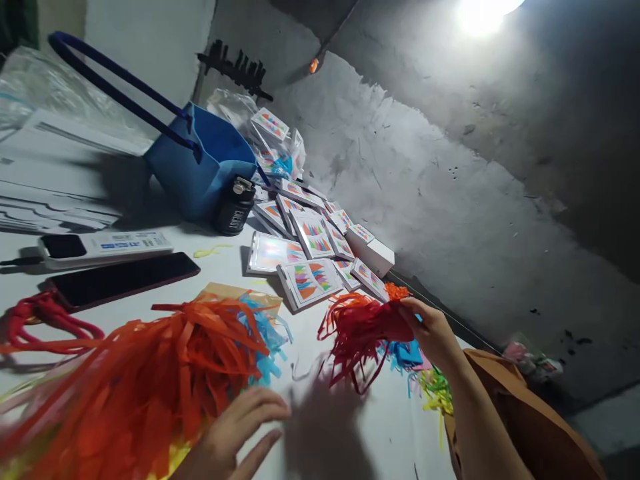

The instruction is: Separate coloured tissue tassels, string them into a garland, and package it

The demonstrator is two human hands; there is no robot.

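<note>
My right hand (431, 330) is pinched shut on a bunch of red paper strips (363, 333), held just above the white table (330, 427). Blue, orange and yellow-green strips lie under and beside that hand. My left hand (240, 433) is low in the view with fingers stretched out and apart, resting at the edge of a big heap of orange paper strips (150, 393) with light blue strips (265, 340) on its right side.
Several small white packs with coloured prints (310, 257) lie in a pile at the middle. Behind them stand a blue bag with long handles (205, 160) and a dark jar (235, 207). A phone (120, 280), a white device (105, 247), red cord (45, 320) lie left.
</note>
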